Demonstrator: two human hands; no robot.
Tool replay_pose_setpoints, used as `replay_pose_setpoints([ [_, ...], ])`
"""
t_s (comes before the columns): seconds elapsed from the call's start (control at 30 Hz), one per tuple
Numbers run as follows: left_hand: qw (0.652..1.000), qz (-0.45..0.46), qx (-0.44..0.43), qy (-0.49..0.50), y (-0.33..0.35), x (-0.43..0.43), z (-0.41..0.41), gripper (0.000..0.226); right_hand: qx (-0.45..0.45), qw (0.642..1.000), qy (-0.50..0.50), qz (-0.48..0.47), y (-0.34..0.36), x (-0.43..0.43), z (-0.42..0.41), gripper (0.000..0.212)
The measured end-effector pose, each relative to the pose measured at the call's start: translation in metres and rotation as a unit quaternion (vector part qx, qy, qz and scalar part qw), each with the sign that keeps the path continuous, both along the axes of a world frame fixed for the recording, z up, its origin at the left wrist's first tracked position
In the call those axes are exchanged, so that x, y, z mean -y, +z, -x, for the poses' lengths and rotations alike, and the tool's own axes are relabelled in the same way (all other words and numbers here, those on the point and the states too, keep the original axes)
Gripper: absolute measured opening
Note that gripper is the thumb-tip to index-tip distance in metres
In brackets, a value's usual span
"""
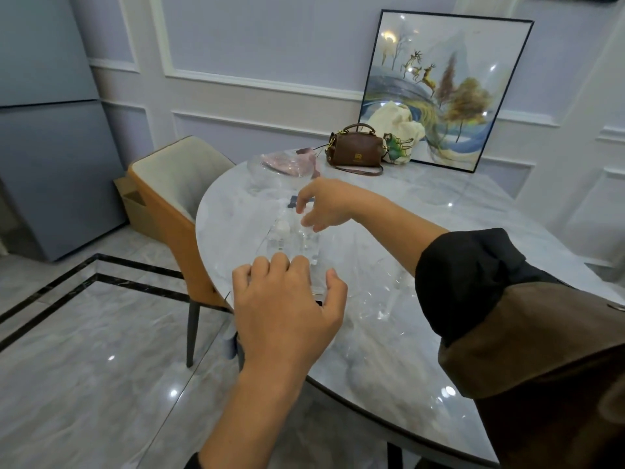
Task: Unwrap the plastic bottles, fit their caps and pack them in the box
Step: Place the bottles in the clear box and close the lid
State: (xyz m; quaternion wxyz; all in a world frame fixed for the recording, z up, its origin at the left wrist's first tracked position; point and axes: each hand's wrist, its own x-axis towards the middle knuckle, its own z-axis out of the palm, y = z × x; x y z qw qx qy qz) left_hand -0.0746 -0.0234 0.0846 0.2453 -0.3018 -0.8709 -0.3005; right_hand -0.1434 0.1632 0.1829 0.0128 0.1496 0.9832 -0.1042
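Bottles (285,233) of clear plastic stand bunched inside what looks like a clear box (309,247) near the left edge of the worktop (422,204). They are so see-through against the pale marble that you can barely tell one from the next.

Your right hand (326,206) comes in from above, its fingers (302,199) and thumb narrowed to a pinch on a whitish cap (307,214) at the top of one bottle. Your left hand (287,309) covers the near end of the box, fingers (270,267) bent down over it and thumb held apart. I cannot tell whether they clamp the box or only rest on it.

Tipping is the likeliest trouble. Empty bottles are light, and a cap pressed on crooked could topple its neighbours or seat badly.

If your left hand is only resting, the box may skid on the glossy worktop towards that left edge, with hard floor below.

Loose wrap (382,299) lies just right of the box. It is slippery, and your sleeve (473,282) hangs close enough to drag it into the bottles.
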Motion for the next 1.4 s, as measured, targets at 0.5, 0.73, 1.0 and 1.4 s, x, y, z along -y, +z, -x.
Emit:
replay_pose_setpoints([
  [0.5, 1.0, -0.006, 0.007, -0.014, 0.0, 0.001, 0.0, 0.046, 0.118, 0.992, -0.028, -0.023, 0.049, -0.042, -0.148, 0.048],
  [0.73, 1.0, -0.007, 0.016, -0.019, 0.004, 0.003, -0.004, 0.044, 0.061, 0.996, 0.007, 0.069, 0.025, -0.048, -0.166, 0.019],
  [1.0, 0.995, -0.05, 0.048, -0.07, 0.009, 0.021, -0.002, 0.037, -0.096, 0.993, -0.069, 0.026, 0.038, -0.05, -0.183, 0.01],
  [1.4, 0.988, -0.073, 0.132, 0.018, 0.003, 0.044, 0.015, 0.053, -0.382, 0.915, -0.019, 0.128, 0.09, 0.01, -0.147, 0.011],
])
